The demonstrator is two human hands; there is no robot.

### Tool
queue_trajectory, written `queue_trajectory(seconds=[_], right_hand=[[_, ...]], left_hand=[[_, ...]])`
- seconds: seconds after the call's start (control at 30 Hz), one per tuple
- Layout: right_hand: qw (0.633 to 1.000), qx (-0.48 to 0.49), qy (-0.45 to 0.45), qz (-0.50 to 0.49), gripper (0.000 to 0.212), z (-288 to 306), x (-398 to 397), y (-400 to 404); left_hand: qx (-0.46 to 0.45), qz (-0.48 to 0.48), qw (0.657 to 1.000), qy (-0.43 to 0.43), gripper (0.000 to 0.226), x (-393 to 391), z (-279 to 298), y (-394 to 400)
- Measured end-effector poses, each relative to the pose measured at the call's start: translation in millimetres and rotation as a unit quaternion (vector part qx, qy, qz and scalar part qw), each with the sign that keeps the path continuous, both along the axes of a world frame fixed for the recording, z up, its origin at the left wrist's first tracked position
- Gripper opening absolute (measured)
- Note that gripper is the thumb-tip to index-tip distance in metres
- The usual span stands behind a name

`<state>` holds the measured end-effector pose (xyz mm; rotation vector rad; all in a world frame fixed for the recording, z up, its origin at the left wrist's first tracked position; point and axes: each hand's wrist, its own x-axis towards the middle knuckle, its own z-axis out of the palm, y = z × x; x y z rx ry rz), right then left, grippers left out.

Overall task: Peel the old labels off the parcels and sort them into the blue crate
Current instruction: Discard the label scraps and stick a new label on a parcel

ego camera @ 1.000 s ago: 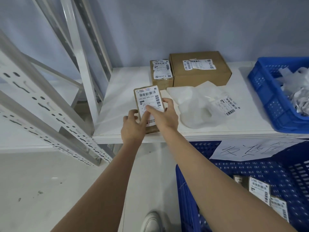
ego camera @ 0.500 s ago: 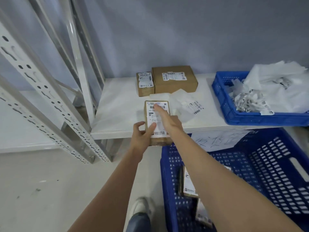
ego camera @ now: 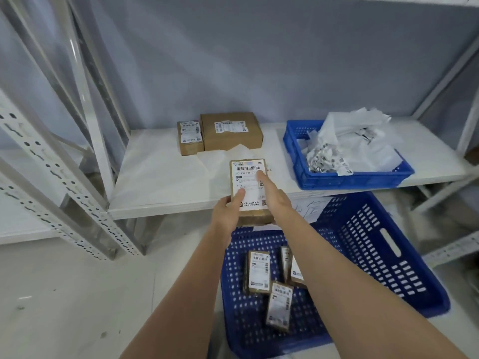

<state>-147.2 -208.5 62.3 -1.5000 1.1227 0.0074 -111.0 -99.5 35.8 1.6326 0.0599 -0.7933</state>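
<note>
Head view: parcel [ego camera: 248, 187] between left hand [ego camera: 228, 212] and right hand [ego camera: 276, 200].

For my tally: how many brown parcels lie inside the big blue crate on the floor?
4: one at left, one in front, two partly behind the right arm. The crate may hide more under the arm.

Storage corner, shelving.
White shelf [ego camera: 160, 177] ahead; grey wall [ego camera: 246, 60] behind; perforated metal upright [ego camera: 51, 177] left; pale floor [ego camera: 77, 294] near left.
</note>
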Motion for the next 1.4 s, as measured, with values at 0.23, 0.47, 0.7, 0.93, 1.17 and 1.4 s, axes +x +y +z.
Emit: queue_trajectory(seconds=[0.23, 0.47, 0.7, 0.93, 1.17, 1.4], right_hand=[[0.998, -0.060, 0.004, -0.009, 0.067, -20.1, -23.6, -14.4], [0.984, -0.167, 0.053, 0.027, 0.067, -45.8, -52.3, -30.7], [0.971, -0.183, 0.142, 0.065, 0.082, -69.5, -82.5, -50.3], [0.987, -0.086, 0.127, 0.039, 0.080, -105.1, -98.1, -72.6], [0.991, -0.002, 0.137, 0.000, 0.073, -160.4, -123.7, -88.1], [0.980, 0.057, 0.183, -0.051, 0.081, -226.0, -145.7, -97.0]], left_hand=[[0.022, -0.010, 1.000, -0.010, 0.050, -5.6, -9.1, -19.6], [0.055, -0.055, 0.996, -0.033, 0.043, -27.2, -25.9, -37.3], [0.118, -0.103, 0.987, 0.020, 0.040, -55.4, -53.7, -52.9], [0.137, -0.140, 0.981, 0.023, 0.042, -59.3, -83.9, -72.5], [0.161, -0.188, 0.969, 0.012, 0.039, -72.5, -133.0, -91.1], [0.262, -0.251, 0.932, 0.017, 0.035, -88.7, -194.1, -110.9]])
